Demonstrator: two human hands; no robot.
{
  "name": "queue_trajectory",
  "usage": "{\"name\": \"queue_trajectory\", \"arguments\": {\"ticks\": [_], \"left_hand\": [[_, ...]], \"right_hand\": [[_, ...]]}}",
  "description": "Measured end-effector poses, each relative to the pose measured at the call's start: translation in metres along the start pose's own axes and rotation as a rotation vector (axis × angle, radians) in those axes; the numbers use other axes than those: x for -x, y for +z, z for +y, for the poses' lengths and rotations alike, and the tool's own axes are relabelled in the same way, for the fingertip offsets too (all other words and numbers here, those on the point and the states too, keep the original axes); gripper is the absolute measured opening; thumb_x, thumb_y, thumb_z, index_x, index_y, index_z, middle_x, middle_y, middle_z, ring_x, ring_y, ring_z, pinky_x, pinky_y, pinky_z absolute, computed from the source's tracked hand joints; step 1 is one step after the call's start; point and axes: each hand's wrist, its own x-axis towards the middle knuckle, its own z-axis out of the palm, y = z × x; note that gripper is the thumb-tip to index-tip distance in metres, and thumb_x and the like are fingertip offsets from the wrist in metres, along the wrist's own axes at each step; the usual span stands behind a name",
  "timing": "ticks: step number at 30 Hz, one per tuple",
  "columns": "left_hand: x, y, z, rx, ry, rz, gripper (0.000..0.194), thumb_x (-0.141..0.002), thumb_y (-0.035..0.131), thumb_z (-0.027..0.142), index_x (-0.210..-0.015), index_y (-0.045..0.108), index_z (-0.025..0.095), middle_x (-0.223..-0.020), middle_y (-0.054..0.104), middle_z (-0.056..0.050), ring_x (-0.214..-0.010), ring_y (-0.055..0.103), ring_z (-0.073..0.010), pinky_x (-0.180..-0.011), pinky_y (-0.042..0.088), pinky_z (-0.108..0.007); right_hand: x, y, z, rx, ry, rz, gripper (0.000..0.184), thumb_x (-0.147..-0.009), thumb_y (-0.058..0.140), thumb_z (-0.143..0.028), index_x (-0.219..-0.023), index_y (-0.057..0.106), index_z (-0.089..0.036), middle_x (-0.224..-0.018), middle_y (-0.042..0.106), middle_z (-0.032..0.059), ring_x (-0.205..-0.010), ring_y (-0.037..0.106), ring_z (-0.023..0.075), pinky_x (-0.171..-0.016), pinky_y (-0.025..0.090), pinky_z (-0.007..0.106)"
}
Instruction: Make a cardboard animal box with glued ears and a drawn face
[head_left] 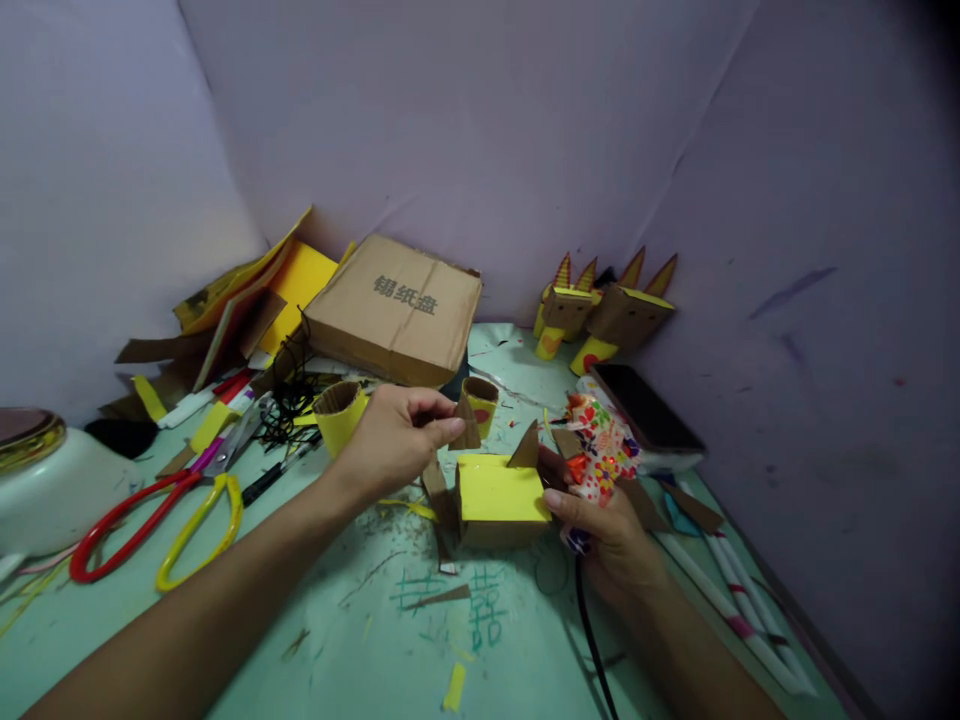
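Observation:
Between the thumb and fingers of my left hand (401,430) is a small pointed cardboard triangle (468,425), held above and left of a small cardboard box (502,490). The box has a yellow top, and one cardboard triangle (526,447) stands up at its back right. My right hand (611,530) grips the box's right end, thumb on the near corner. A flower-patterned tool (604,450) with a black cord (589,620), apparently a glue gun, is at the same hand; whether the fingers hold it too, I cannot tell.
Scissors (202,480), black string (289,400) and a white pot (60,490) are at left. A flat carton (394,310) and yellow tubes (337,405) stand behind. Two eared cardboard figures (626,310), a phone (649,410) and markers (735,600) are at right.

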Motion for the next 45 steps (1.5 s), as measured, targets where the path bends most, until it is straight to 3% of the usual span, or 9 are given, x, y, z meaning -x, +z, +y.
{"name": "queue_trajectory", "arguments": {"ticks": [7, 14, 31, 41, 45], "left_hand": [[0.0, 0.001, 0.003, -0.036, -0.008, -0.032, 0.011, -0.065, 0.061, 0.022, -0.059, 0.064, 0.013, -0.054, 0.055, 0.003, -0.053, 0.045, -0.01, -0.051, 0.034, -0.022], [-0.001, 0.003, -0.003, -0.166, 0.119, -0.081, 0.014, -0.072, 0.055, 0.021, -0.067, 0.067, 0.014, -0.062, 0.06, 0.001, -0.06, 0.051, -0.0125, -0.057, 0.037, -0.025], [0.003, -0.002, 0.004, -0.153, 0.099, -0.073, 0.015, -0.074, 0.051, 0.02, -0.072, 0.065, 0.014, -0.067, 0.062, 0.0, -0.064, 0.054, -0.0144, -0.059, 0.039, -0.025], [0.004, -0.008, 0.009, -0.149, 0.074, -0.036, 0.009, -0.071, 0.054, 0.022, -0.071, 0.061, 0.017, -0.065, 0.058, 0.002, -0.061, 0.05, -0.0138, -0.056, 0.037, -0.024], [0.004, -0.005, 0.006, -0.118, 0.095, -0.07, 0.009, -0.071, 0.053, 0.02, -0.071, 0.062, 0.017, -0.066, 0.06, 0.001, -0.063, 0.051, -0.0139, -0.059, 0.038, -0.024]], "right_hand": [[0.0, 0.001, 0.001, 0.041, 0.003, 0.01, 0.056, -0.057, 0.075, -0.016, -0.112, 0.065, -0.022, -0.1, 0.073, 0.0058, -0.103, 0.062, 0.0341, -0.095, 0.042, 0.05], [0.0, 0.003, 0.002, 0.028, 0.016, 0.013, 0.052, -0.058, 0.074, -0.015, -0.109, 0.067, -0.021, -0.096, 0.074, 0.0062, -0.105, 0.061, 0.0339, -0.094, 0.044, 0.049], [0.002, 0.0, 0.006, -0.03, 0.047, 0.052, 0.056, -0.057, 0.077, -0.015, -0.112, 0.066, -0.018, -0.096, 0.074, 0.0088, -0.096, 0.066, 0.0326, -0.087, 0.05, 0.044], [-0.005, -0.017, 0.012, -0.063, -0.021, 0.18, 0.042, -0.057, 0.079, -0.022, -0.098, 0.072, -0.018, -0.105, 0.072, 0.009, -0.114, 0.056, 0.0311, -0.096, 0.045, 0.041], [-0.005, -0.016, 0.012, -0.079, -0.013, 0.19, 0.036, -0.054, 0.08, -0.02, -0.089, 0.073, -0.019, -0.097, 0.074, 0.0082, -0.104, 0.062, 0.0326, -0.093, 0.047, 0.045]]}}
